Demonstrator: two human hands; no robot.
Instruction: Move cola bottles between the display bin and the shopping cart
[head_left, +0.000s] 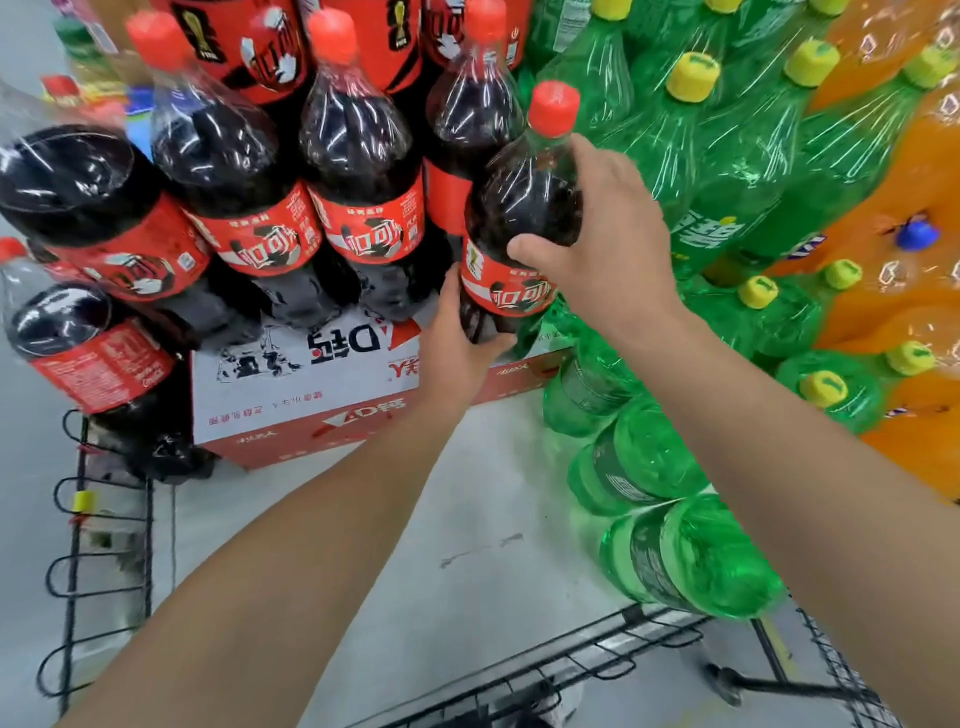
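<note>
A large cola bottle (519, 208) with a red cap and red label stands tilted at the right end of a row of cola bottles (249, 171) in the display. My right hand (597, 234) grips its dark shoulder from the right. My left hand (462, 338) cups its base from below and the left. Another cola bottle (93, 358) lies at the far left by the black wire cart (98, 525).
The cola bottles rest on a red and white carton (311, 395). Green soda bottles (727, 156) with yellow caps stack to the right, orange ones (914, 291) beyond them. Several green bottles (675, 545) lie low at the right. Grey floor and a cart's wire rim (597, 660) sit below.
</note>
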